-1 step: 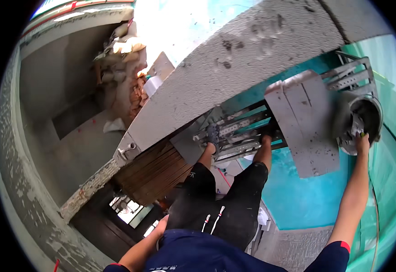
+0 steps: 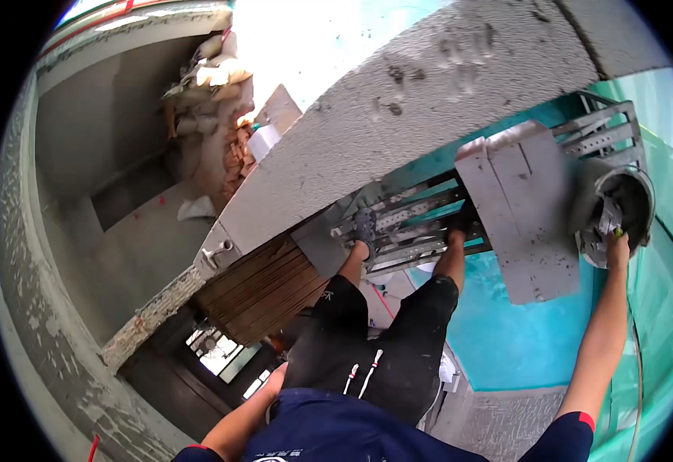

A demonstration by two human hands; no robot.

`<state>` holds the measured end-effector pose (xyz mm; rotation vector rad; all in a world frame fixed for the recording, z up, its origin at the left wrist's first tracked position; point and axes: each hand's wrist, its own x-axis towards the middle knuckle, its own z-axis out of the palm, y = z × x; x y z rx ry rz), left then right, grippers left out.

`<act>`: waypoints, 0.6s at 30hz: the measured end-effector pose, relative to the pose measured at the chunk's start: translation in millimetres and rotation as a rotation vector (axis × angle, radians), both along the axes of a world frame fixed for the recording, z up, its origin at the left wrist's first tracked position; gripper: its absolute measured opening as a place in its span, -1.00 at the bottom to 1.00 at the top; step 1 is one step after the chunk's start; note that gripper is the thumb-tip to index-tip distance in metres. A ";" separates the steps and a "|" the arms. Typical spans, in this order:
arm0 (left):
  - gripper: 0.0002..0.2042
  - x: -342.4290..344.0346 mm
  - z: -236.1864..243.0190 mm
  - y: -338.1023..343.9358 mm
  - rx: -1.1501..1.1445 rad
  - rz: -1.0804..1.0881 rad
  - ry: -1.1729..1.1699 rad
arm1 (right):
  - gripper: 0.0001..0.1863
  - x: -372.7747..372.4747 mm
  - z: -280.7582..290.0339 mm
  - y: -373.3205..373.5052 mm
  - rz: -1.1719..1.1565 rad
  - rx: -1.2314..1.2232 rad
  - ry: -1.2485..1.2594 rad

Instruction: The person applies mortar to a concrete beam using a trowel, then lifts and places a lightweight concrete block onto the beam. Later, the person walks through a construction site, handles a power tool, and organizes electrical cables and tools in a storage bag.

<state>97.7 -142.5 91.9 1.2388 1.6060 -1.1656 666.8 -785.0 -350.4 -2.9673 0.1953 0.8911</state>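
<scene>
Metal tool (image 2: 607, 218), grey-smeared, is held by the right hand (image 2: 617, 251), fingers closed, in the bucket's (image 2: 635, 194) open mouth. Grey board (image 2: 523, 219) edge left, green sheeting (image 2: 671, 269) right, metal slats (image 2: 600, 142) beyond. Left hand's (image 2: 276, 379) grip I can't tell.

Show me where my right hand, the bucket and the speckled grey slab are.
Right hand (image 2: 618, 250): head view, on the middle of the hand.
Bucket (image 2: 638, 199): head view, on its inner wall.
Speckled grey slab (image 2: 534, 223): head view, on its broad flat face.
</scene>
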 end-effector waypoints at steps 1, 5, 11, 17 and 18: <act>-0.57 -5.2 15.3 1.0 0.013 -0.245 -0.013 | -0.50 -27.7 -25.7 25.3 -0.096 0.104 0.007; -0.56 -48.6 14.2 12.2 -0.159 -0.615 -0.078 | -0.57 -39.0 -24.0 28.5 0.121 0.038 0.234; -0.67 -83.1 -66.8 27.3 -0.130 -0.615 -0.190 | -0.69 -198.0 53.0 24.2 0.338 -0.049 -0.008; -0.64 -90.5 -35.7 36.1 0.029 -0.131 -0.109 | -0.60 -287.1 181.3 188.3 -0.898 0.441 0.387; -0.66 -80.1 -66.5 38.7 0.033 -0.064 -0.184 | -0.65 -307.6 190.9 156.2 -0.882 0.381 0.179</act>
